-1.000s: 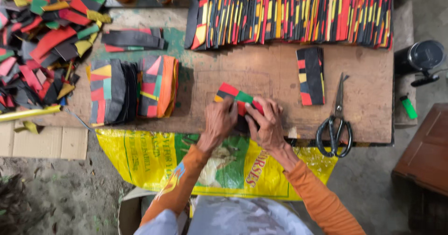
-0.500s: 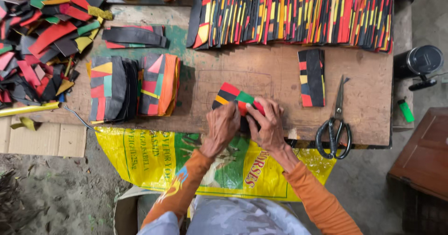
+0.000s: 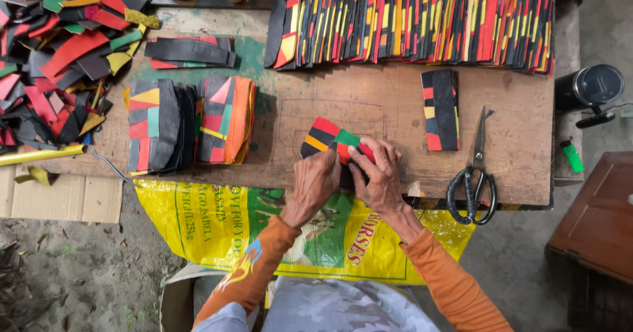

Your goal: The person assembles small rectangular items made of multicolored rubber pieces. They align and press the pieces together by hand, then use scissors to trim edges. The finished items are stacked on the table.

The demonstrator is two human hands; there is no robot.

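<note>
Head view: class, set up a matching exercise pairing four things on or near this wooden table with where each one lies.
Things:
1. scissors
2. green lighter
3. striped patchwork piece
4. long row of striped pieces

Places:
A. along the far edge of the table
B. under both hands, left hand and right hand
C. off the table, past its right end
D. near the table's front right corner

Pairs: 1-D, 2-C, 3-B, 4-A
</note>
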